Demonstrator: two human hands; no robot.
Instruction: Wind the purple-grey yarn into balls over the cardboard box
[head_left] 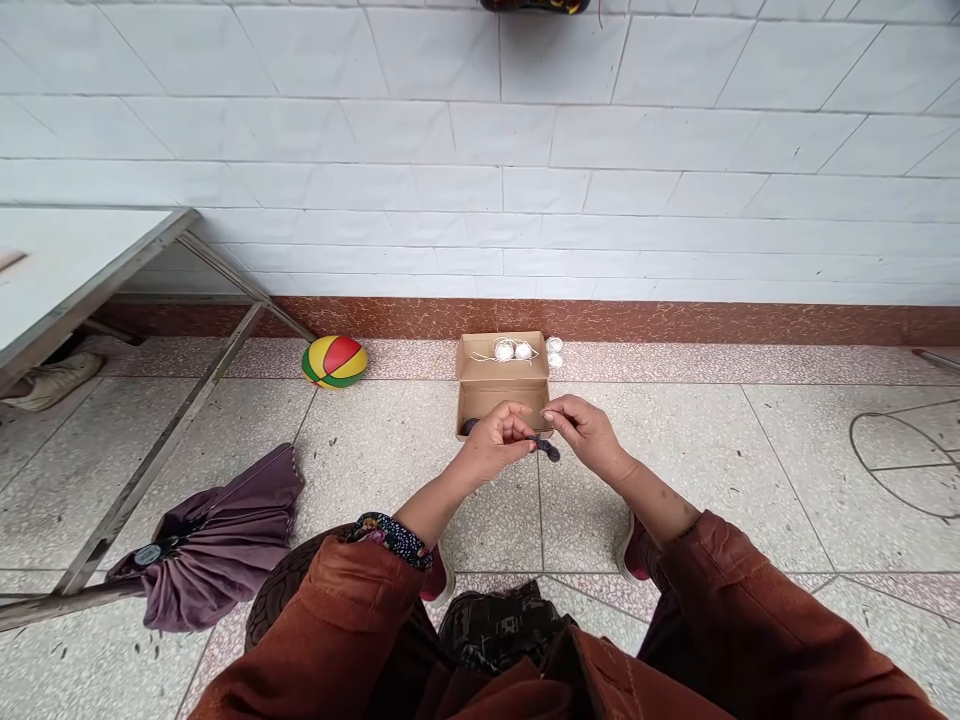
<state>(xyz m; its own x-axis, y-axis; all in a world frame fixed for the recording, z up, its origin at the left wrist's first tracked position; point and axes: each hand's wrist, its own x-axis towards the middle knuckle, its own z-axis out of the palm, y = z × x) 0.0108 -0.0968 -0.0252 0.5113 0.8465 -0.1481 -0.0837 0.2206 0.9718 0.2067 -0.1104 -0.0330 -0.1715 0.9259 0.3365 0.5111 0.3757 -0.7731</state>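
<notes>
My left hand [499,445] is closed in a pinch on a small dark knotted piece, perhaps of yarn [549,450], whose end hangs past the fingertips. Just to its right, my right hand [589,430] pinches thumb and forefinger together; what lies between them is too small to make out. Both hands are above the front edge of an open cardboard box [495,395]. A dark round thing [469,426] shows inside the box at the left, partly hidden by my left hand. Two white balls of string [513,350] rest in the raised lid, with loose ends trailing.
More white balls [554,350] lie right of the lid. A colourful ball [334,361] sits by the wall. At left are a folded purple umbrella [225,530] and a metal-framed table [97,270]. A wire ring stand [911,465] is at right.
</notes>
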